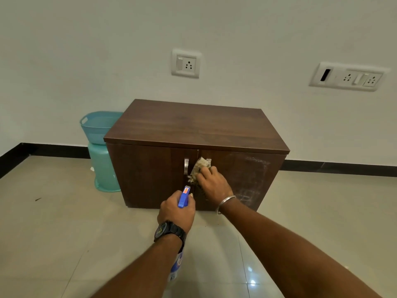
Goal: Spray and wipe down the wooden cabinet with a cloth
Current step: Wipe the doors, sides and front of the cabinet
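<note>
A low dark wooden cabinet (193,127) with two doors and metal handles stands against the wall. My right hand (213,182) presses a crumpled light cloth (198,168) against the right door, over its handle near the centre seam. My left hand (176,210) grips a spray bottle (184,196) with a blue trigger head; the nozzle points at the cabinet front close to the doors. The bottle's body shows below my left wrist. Whitish smears mark the right door (251,175).
A teal basket (96,125) sits on a teal stool (103,168) left of the cabinet, by the wall. Wall sockets (185,63) hang above. Glossy beige floor tiles (64,222) spread in front and to both sides.
</note>
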